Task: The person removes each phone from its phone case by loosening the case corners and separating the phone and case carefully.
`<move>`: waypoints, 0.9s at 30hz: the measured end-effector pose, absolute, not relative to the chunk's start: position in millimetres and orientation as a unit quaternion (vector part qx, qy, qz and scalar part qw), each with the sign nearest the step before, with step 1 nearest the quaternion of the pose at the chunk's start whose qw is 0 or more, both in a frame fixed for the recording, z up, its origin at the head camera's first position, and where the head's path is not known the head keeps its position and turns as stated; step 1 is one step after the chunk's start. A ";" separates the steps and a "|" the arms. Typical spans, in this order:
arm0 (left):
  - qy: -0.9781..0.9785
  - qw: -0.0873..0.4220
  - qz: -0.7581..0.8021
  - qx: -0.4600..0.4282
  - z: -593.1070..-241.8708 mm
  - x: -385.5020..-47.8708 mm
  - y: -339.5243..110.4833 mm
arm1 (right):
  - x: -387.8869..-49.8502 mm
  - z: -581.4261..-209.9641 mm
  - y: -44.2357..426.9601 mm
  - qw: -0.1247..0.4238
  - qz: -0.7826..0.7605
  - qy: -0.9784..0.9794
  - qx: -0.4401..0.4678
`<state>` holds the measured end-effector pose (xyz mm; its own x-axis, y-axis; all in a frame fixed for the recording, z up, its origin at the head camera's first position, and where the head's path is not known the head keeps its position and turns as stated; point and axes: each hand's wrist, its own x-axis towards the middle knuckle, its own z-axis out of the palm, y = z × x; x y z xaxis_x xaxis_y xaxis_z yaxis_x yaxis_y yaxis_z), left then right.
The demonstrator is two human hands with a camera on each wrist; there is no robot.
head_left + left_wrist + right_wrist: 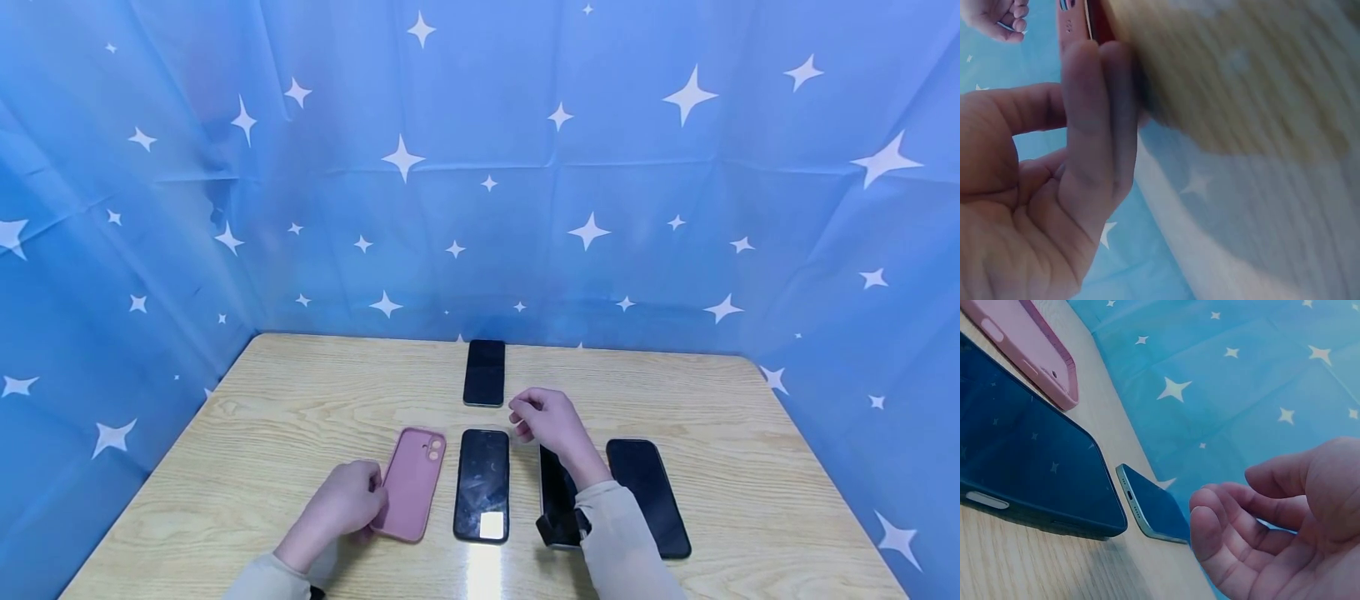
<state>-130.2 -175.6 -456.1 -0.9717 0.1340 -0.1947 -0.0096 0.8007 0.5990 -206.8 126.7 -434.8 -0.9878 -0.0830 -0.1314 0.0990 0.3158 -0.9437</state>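
Note:
My left hand point(343, 500) holds the lower left edge of a pink phone case point(413, 483); in the left wrist view, the fingers of that hand point(1041, 162) lie along the case's side point(1072, 25). Over the table, my right hand point(551, 421) hovers with loosely curled fingers and nothing in them, between the far phone point(484, 372) and a phone partly hidden under my forearm point(557, 487). A dark-framed phone point(482, 483) lies beside the case. In the right wrist view, my right hand point(1272, 531) is near the small far phone point(1154, 509).
Another black phone point(648, 496) lies to the right of my right forearm. The wooden table point(247, 442) backs onto a blue curtain with white stars point(510, 208), which also runs along both sides. A black strap point(558, 529) shows at my right sleeve.

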 end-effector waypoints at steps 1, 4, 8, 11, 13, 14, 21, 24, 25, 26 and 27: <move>0.947 0.106 0.300 0.035 -456.8 -130.1 -174.9 | -206.5 -435.0 126.6 0.078 -0.586 0.806 0.005; 0.960 0.085 0.265 0.041 -458.7 -130.1 -173.0 | -206.0 -436.1 126.5 0.079 -0.589 0.805 0.004; 0.967 0.074 0.243 0.036 -460.6 -130.9 -171.2 | -205.8 -437.3 126.4 0.078 -0.588 0.805 0.001; 0.967 0.073 0.241 0.027 -460.6 -131.8 -169.7 | -205.9 -437.8 126.3 0.078 -0.588 0.805 0.002; 0.968 0.070 0.240 0.022 -460.2 -132.3 -168.6 | -206.1 -438.3 126.2 0.077 -0.587 0.806 0.002; 0.968 0.067 0.240 0.022 -460.1 -132.5 -168.3 | -206.2 -438.4 126.1 0.077 -0.587 0.806 0.001; 0.972 0.050 0.228 0.023 -462.9 -134.6 -167.4 | -204.9 -439.3 126.0 0.074 -0.583 0.809 0.001; 0.974 0.043 0.222 0.025 -463.6 -135.6 -167.4 | -204.0 -438.7 126.0 0.070 -0.583 0.810 0.000; 0.974 0.043 0.221 0.024 -463.9 -136.0 -167.3 | -204.0 -438.9 126.0 0.070 -0.583 0.810 0.000; 0.974 0.045 0.220 0.024 -464.1 -136.4 -167.3 | -203.8 -438.7 126.1 0.069 -0.582 0.810 -0.001; 0.974 0.049 0.222 0.022 -464.2 -136.5 -167.1 | -203.7 -438.9 126.1 0.069 -0.582 0.810 -0.001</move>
